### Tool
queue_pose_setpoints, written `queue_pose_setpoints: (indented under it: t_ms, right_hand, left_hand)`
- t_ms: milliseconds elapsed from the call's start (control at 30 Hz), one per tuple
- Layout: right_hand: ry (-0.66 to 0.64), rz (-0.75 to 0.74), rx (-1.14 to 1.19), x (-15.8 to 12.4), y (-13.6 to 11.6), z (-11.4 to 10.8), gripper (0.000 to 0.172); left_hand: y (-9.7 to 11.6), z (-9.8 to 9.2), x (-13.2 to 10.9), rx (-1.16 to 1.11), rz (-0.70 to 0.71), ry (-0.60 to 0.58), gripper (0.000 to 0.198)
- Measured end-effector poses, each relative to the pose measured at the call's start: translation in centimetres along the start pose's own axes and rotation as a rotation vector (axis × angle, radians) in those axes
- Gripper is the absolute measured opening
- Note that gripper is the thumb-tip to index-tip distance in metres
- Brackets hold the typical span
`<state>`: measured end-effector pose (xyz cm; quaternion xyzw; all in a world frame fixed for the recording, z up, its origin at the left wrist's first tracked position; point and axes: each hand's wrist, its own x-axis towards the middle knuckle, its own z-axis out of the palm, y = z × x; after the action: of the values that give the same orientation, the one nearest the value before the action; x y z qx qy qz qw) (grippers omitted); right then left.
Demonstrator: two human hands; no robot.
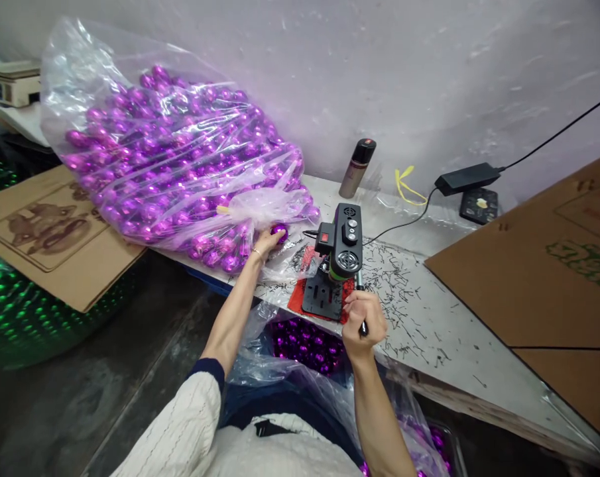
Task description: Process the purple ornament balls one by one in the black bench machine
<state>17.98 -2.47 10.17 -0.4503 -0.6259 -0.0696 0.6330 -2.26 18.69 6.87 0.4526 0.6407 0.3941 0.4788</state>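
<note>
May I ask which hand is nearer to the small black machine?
Right. The right hand grips the lever of the small black machine; the left hand holds a purple bauble off to its left.

Left hand (266, 244) outstretched, gripping, right hand (363, 321) fisted

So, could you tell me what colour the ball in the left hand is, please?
Shiny purple ball, best seen in the head view.

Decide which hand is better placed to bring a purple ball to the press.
Probably left: the left hand grips a ball at the bag mouth beside the press; the right hand is closed on its lever.
</note>
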Motion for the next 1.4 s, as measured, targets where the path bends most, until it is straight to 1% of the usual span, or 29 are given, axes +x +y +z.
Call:
queue_pose_setpoints:
  t_ms: [67,167,267,367,433,500,600,700,800,900,1000,1200,1400]
  right_hand:
    - [0.005,-0.003,-0.003,0.4,-0.1,0.0,0.026]
    - [0.019,0.004,-0.004,1.2,-0.4,0.1,0.027]
    - [0.026,0.019,-0.012,2.4,-0.8,0.1,0.028]
    - [0.019,0.034,-0.019,3.4,-1.0,0.0,0.028]
    - [0.009,0.038,-0.027,3.7,-1.1,0.0,0.027]
    - [-0.006,0.042,-0.034,3.8,-1.1,-0.1,0.027]
    - [-0.025,0.035,-0.043,3.6,-0.9,-0.3,0.026]
    - [-0.034,0.006,-0.058,3.4,-0.9,-0.4,0.025]
    - [-0.040,-0.017,-0.063,3.3,-0.9,-0.5,0.024]
    - [-0.043,-0.028,-0.059,3.0,-0.8,-0.5,0.023]
    - [-0.046,-0.036,-0.059,2.7,-0.7,-0.6,0.023]
    - [-0.052,-0.045,-0.047,1.4,-0.4,-0.6,0.023]
    - [-0.029,-0.020,-0.020,-1.6,0.9,0.1,0.021]
  left_hand:
    - [-0.9,0.2,-1.9,-0.176,-0.036,-0.102,0.048]
    - [-2.4,0.7,-5.2,-0.447,-0.066,-0.238,0.047]
    - [-4.1,1.8,-8.5,-0.517,-0.028,-0.287,0.048]
    - [-5.7,3.5,-11.5,-0.474,0.046,-0.294,0.054]
    - [-6.9,4.9,-12.9,-0.418,0.125,-0.246,0.056]
    - [-8.0,6.3,-13.9,-0.353,0.225,-0.187,0.059]
    - [-9.3,7.9,-14.3,-0.218,0.372,-0.108,0.061]
    - [-10.1,8.7,-14.1,-0.072,0.490,-0.064,0.059]
    - [-10.5,8.8,-14.0,0.051,0.586,-0.076,0.058]
    - [-10.6,8.6,-13.9,0.177,0.713,-0.083,0.058]
    - [-10.8,8.6,-13.7,0.245,0.810,-0.107,0.061]
    - [-11.1,8.7,-13.3,0.269,0.801,-0.113,0.068]
    - [-11.1,8.6,-13.5,0.247,0.814,-0.131,0.068]
